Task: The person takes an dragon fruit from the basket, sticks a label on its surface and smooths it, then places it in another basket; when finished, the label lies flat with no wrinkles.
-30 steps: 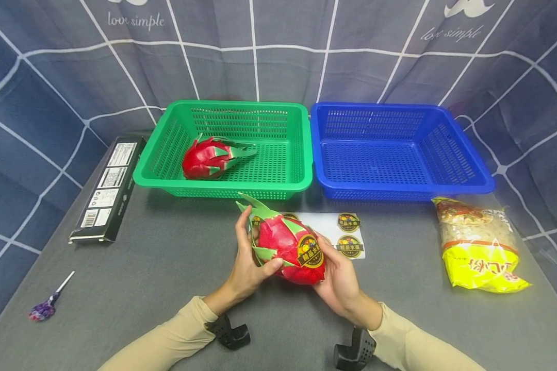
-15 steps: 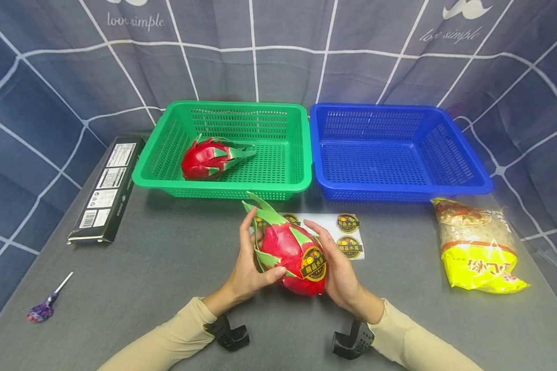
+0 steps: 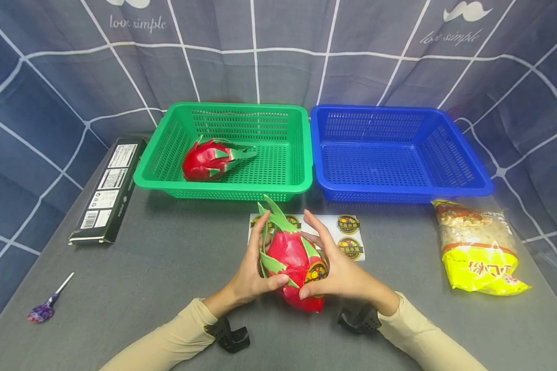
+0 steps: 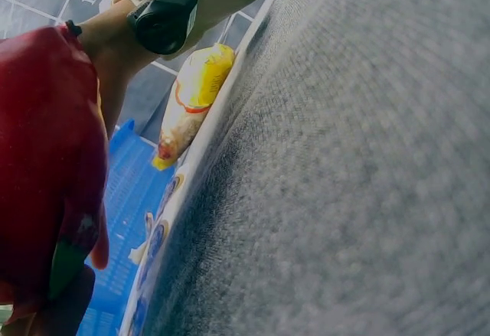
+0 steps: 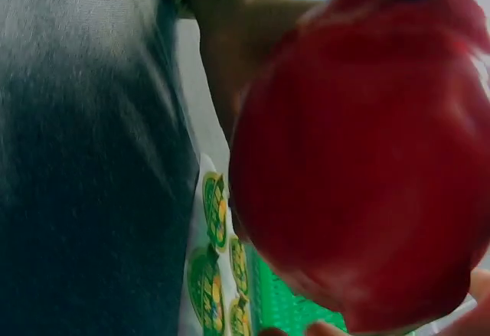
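Note:
A red dragon fruit (image 3: 290, 252) with green leaf tips is held between both hands, close over the front middle of the table. My left hand (image 3: 255, 270) grips its left side, thumb across the front. On the right side my right hand (image 3: 341, 270) grips it too, its thumb over part of a round black-and-gold sticker (image 3: 316, 271) on the skin. The fruit fills much of both wrist views, seen from below as a red bulk (image 5: 360, 160). Behind it lies a white sheet of matching stickers (image 3: 322, 226), partly hidden by the hands and fruit.
Another dragon fruit (image 3: 209, 158) lies in the green basket (image 3: 223, 191). Right of that stands a blue basket (image 3: 404, 193). A yellow food bag (image 3: 480, 252) lies at the right, a black box (image 3: 107, 190) at the left, and a wrapped lollipop (image 3: 44, 309) at the front left.
The dragon fruit has moved slightly right and nearer the body, turning more upright. My right hand has shifted its grip, its thumb coming round to the front over the sticker.

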Motion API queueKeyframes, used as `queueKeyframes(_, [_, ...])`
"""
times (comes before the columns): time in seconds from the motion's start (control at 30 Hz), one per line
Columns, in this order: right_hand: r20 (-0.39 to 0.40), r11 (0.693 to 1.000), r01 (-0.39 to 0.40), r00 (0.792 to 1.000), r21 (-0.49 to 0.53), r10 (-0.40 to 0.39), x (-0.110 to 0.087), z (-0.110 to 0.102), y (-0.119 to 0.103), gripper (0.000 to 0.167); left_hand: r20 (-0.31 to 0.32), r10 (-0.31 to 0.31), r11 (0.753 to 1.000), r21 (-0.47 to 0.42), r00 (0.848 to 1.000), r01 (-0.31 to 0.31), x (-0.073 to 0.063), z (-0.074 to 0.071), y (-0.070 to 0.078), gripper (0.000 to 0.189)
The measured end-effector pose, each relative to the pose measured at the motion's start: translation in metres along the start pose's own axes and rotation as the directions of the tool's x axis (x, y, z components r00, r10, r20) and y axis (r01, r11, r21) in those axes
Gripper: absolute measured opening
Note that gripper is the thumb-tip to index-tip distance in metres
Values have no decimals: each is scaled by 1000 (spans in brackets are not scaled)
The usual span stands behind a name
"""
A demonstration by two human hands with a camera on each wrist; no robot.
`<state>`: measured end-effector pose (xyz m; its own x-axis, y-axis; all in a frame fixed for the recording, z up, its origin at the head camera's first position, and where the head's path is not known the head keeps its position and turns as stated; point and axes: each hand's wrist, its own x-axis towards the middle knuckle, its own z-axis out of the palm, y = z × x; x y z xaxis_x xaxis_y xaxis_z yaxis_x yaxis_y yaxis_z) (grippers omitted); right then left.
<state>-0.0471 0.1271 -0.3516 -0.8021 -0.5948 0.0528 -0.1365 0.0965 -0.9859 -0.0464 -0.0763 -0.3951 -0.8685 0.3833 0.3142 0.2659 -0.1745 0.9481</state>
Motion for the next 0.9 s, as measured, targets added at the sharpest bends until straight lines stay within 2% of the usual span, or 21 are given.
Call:
queueKeyframes(0.13, [56,999,-24,998,-29,26,-2,1,-2,119,29,14,999,32,999,-15,0,0,-1,105])
queueKeyframes(0.27, [85,991,-12,996,-135,23,-3,-1,-4,120,61,16,996,85,998,-21,-1,-1,-1,107])
queueKeyframes(0.4, [95,944,-39,993,-326,74,-6,-2,-6,118,95,-2,991,131,996,-10,-2,0,0,109])
queueKeyframes(0.5, [117,909,-27,990,-415,82,-8,-2,-6,113,109,-13,987,163,994,-5,-3,0,0,110])
queueKeyframes(0.6, [141,902,9,988,-432,58,-9,-3,-6,107,121,-14,983,182,993,-8,-3,0,0,111])
queueKeyframes(0.73, [155,912,21,987,-410,47,-10,-2,-6,97,131,-9,981,193,991,-16,-3,1,0,112])
queueKeyframes(0.9, [140,914,33,990,-405,26,-9,0,-6,91,129,23,975,215,991,-50,-1,2,0,114])
